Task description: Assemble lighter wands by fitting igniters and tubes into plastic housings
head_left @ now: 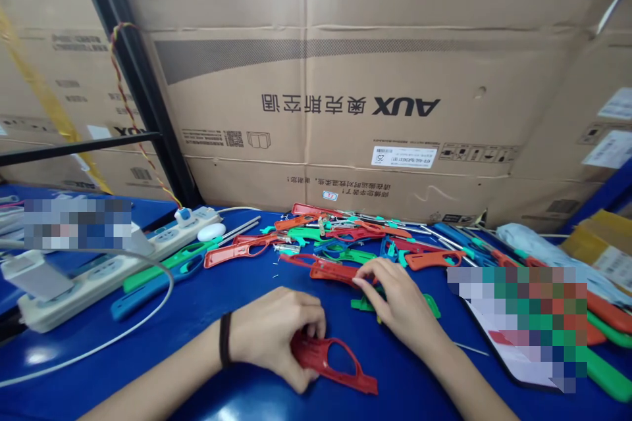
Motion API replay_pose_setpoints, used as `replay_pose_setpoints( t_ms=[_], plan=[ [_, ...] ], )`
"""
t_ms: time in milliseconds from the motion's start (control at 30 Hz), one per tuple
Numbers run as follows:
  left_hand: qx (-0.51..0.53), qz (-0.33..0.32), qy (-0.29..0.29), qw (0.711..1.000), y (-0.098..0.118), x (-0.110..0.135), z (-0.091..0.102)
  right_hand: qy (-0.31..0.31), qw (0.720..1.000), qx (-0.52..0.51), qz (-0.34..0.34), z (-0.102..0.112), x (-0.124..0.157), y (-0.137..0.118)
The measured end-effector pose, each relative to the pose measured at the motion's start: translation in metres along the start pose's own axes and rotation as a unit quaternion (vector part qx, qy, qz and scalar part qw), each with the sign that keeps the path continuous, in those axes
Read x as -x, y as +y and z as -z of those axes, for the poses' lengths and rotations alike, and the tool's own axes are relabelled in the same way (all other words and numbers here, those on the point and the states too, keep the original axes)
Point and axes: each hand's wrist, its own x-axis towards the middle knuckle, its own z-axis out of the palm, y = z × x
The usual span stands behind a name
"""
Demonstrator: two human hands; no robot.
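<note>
My left hand point(281, 335), a dark band at its wrist, is closed around a red lighter casing half point(320, 358). Its oval trigger opening faces right, just above the blue tabletop. Farther back, my right hand point(395, 299) pinches the end of another red lighter casing half point(330, 270) at the near edge of the pile. Its lower fingers are partly hidden. A green casing part point(363, 304) lies under that hand. Behind both hands spreads a heap of red, green, blue and orange casing halves, among them an orange casing point(434, 259), with small metal and clear parts mixed in.
A white power strip point(99, 276) with plugs and a cable point(170, 289) runs along the left. Green and blue long-nosed lighters point(148, 291) lie beside it. At right are a partly blurred tablet-like object point(513, 348) and more lighters. Behind stands a large cardboard box point(306, 79).
</note>
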Motion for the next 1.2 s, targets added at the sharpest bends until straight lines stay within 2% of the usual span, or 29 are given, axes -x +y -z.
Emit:
replay_pose_setpoints(
  t_ms=[67,167,233,300,367,467,567,700,933,1067,1200],
  plan=[
    [-0.069,-0.068,0.063,0.993,-0.001,-0.001,-0.005,0.019,1.000,-0.013,-0.007,0.004,0.000,0.000],
    [-0.115,-0.135,0.197,0.964,-0.006,0.006,0.003,-0.008,1.000,-0.026,0.015,0.003,0.004,-0.006],
    [-0.145,-0.138,0.282,0.938,-0.012,0.012,0.014,-0.051,0.997,-0.033,0.037,0.001,0.007,-0.013],
    [-0.170,-0.113,0.321,0.925,-0.021,0.017,0.023,-0.093,0.993,-0.043,0.056,-0.001,0.009,-0.020],
    [-0.187,-0.080,0.330,0.922,-0.032,0.020,0.029,-0.126,0.988,-0.055,0.068,0.000,0.011,-0.026],
    [-0.208,-0.022,0.323,0.923,-0.047,0.018,0.029,-0.139,0.986,-0.057,0.067,0.004,0.011,-0.030],
    [-0.206,0.023,0.276,0.938,-0.055,0.013,0.024,-0.130,0.989,-0.044,0.056,0.006,0.011,-0.029],
    [-0.167,0.047,0.215,0.961,-0.057,0.007,0.016,-0.114,0.991,-0.038,0.060,0.006,0.011,-0.026],
    [-0.144,0.104,0.236,0.955,-0.064,-0.005,0.006,-0.076,0.992,-0.031,0.091,0.004,0.009,-0.025],
    [-0.149,0.130,0.256,0.946,-0.069,-0.025,0.010,-0.068,0.993,-0.019,0.097,0.002,0.011,-0.026],
    [-0.162,0.157,0.266,0.937,-0.081,-0.068,0.025,-0.068,0.992,-0.021,0.101,-0.001,0.012,-0.024]
  ],
)
